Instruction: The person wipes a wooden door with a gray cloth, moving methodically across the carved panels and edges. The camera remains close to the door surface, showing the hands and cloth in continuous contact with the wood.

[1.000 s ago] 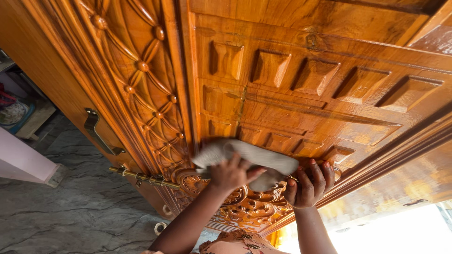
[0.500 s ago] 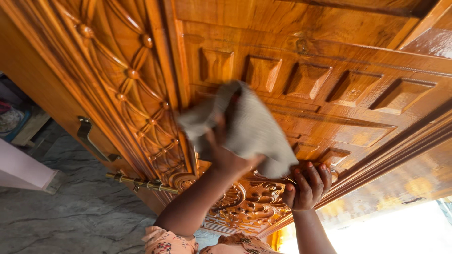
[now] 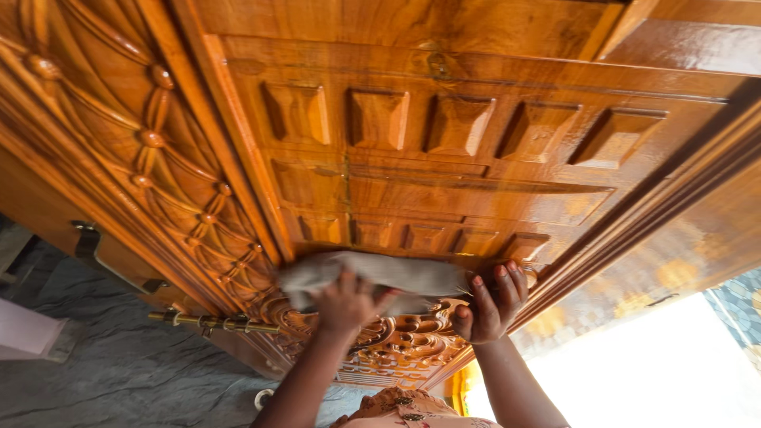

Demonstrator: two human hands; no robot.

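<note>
Head view: grey cloth (image 3: 380, 273) under gripping left hand (image 3: 346, 301) (right hand (image 3: 490, 305) curled on carved door (image 3: 444, 182)).

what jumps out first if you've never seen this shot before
The glossy carved wooden door fills nearly the whole view, with a row of raised square blocks across its upper panel and beaded lattice carving down its left side. Low in the middle, the left hand presses a grey cloth against the door above the scrollwork, while the right hand grips the door's moulding just beside it. A brass bolt sits at lower left.
</note>
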